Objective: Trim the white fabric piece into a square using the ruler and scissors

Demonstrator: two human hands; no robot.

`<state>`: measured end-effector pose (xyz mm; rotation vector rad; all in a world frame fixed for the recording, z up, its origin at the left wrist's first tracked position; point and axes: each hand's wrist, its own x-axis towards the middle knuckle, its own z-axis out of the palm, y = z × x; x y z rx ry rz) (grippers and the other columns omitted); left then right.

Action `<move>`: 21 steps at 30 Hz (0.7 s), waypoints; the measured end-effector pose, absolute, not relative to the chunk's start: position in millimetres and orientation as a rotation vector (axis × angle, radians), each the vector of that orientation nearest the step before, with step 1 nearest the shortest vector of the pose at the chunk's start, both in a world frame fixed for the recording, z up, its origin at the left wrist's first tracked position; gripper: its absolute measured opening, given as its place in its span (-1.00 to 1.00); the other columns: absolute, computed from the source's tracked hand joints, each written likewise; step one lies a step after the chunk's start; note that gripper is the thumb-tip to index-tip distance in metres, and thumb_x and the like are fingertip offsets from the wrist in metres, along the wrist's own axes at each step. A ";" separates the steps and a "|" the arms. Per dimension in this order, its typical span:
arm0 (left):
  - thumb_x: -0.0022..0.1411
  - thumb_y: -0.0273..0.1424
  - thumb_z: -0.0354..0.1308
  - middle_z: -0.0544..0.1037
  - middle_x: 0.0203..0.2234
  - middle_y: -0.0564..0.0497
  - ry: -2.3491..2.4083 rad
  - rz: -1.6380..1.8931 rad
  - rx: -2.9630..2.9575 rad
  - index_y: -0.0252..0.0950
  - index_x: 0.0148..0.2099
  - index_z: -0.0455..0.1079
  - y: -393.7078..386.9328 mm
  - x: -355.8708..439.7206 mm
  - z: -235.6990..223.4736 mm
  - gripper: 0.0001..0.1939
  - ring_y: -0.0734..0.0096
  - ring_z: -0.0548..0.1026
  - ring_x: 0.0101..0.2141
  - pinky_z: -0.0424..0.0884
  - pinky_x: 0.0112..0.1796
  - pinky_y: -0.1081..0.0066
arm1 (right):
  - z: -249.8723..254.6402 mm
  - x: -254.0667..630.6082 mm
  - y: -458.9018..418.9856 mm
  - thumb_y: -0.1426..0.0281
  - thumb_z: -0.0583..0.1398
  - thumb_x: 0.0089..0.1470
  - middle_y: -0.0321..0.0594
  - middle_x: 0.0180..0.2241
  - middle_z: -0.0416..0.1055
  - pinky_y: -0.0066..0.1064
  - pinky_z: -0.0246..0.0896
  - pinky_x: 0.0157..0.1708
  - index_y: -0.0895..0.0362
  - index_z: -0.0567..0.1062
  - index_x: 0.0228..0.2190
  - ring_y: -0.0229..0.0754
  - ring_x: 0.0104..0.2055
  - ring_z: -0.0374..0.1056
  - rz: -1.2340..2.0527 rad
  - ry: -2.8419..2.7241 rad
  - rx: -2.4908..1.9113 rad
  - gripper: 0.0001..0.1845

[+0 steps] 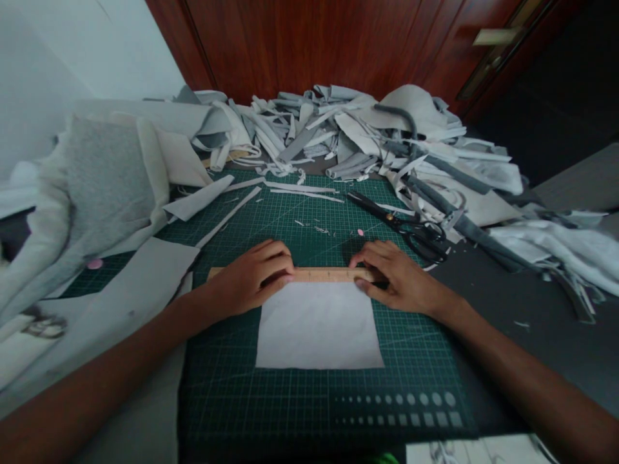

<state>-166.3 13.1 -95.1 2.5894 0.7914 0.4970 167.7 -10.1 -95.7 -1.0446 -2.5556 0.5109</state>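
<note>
A wooden ruler (319,274) lies across the top edge of a white, roughly square piece of fabric (319,328) on the green cutting mat (232,386). My left hand (258,274) grips the ruler near its left part, thumb at the near edge and fingers curled over the far edge. On the right part, my right hand (391,274) holds the ruler in the same way, thumb near the fabric's upper right corner. Black scissors (401,225) rest on the mat beyond my right hand, their blades pointing to the far left.
Heaped fabric scraps (309,125) line the far side, below a wooden door (314,45). Thick grey-white fabric (104,174) is piled at the left, with a flat white sheet (140,283) beside my left arm. Thin cut strips (304,188) and small bits lie on the mat.
</note>
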 end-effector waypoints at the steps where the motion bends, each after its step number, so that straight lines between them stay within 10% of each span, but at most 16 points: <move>1: 0.50 -0.39 0.03 0.48 -0.17 -0.06 0.778 0.499 2.570 -0.28 -0.16 0.46 14.2 -167.0 -94.9 -0.80 0.29 0.46 -0.14 0.39 -0.05 0.27 | -95.6 167.6 -10.1 0.23 0.13 0.33 -0.15 -0.16 0.45 -0.17 0.14 -0.09 0.06 0.43 -0.06 -0.04 -0.11 0.33 0.506 -2.556 -1.051 -0.76; 21: 0.46 -0.35 0.11 0.58 -0.20 -0.06 0.739 0.564 2.467 -0.26 -0.20 0.59 25.6 -173.2 -94.4 -0.76 0.34 0.56 -0.19 0.48 -0.10 0.35 | -98.5 168.1 -6.6 0.23 0.11 0.39 -0.19 -0.20 0.48 -0.23 0.13 -0.09 0.05 0.49 -0.08 -0.10 -0.14 0.37 0.508 -2.522 -1.078 -0.77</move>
